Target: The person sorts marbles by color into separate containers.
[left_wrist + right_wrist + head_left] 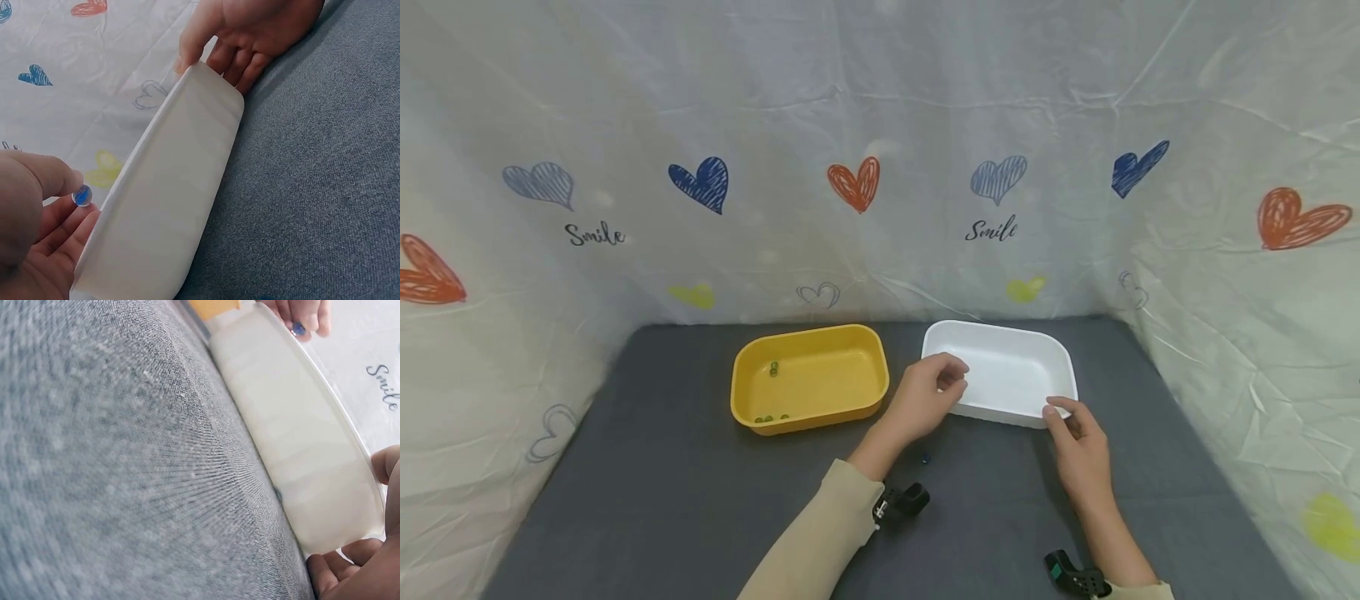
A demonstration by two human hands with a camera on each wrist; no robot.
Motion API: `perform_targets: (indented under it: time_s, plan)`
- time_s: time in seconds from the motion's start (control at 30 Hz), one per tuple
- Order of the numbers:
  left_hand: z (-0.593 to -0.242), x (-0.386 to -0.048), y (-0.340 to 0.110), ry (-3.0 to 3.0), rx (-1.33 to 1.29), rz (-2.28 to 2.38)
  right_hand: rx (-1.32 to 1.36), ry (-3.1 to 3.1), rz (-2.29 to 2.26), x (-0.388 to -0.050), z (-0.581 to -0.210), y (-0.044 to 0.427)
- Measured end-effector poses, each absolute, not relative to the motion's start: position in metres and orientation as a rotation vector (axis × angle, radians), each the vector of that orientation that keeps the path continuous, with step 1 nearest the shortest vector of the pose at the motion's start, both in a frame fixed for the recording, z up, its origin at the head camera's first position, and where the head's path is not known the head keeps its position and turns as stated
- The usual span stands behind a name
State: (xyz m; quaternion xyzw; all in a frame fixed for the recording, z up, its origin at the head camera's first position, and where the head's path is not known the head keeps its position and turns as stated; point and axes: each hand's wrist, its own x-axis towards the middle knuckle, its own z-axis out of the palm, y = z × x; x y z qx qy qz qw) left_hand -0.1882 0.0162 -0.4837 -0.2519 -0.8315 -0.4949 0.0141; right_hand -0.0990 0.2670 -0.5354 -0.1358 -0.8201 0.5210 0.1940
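Above the near left part of the white tray, my left hand pinches a clear marble with a blue swirl between thumb and fingers. The marble is also seen at the top of the right wrist view; in the head view the fingers hide it. My right hand holds the tray's near right corner, thumb at the rim and the other fingers lower against the outer wall. A small dark blue marble lies on the grey cloth in front of the tray, near the left wrist.
Left of the white tray stands a yellow tray with several green marbles in it. Both trays stand near the back of the grey cloth-covered table. A pale curtain printed with hearts hangs behind and at the sides.
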Motion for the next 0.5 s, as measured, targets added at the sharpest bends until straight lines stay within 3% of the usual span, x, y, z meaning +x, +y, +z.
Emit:
perform_targets:
  time_s: [0.5]
  plan:
    - [-0.4853,-0.1869,0.0199,-2.648,-0.743,-1.463,-0.379,-2.304,1.450,-0.0984,-0.5340,0.2665]
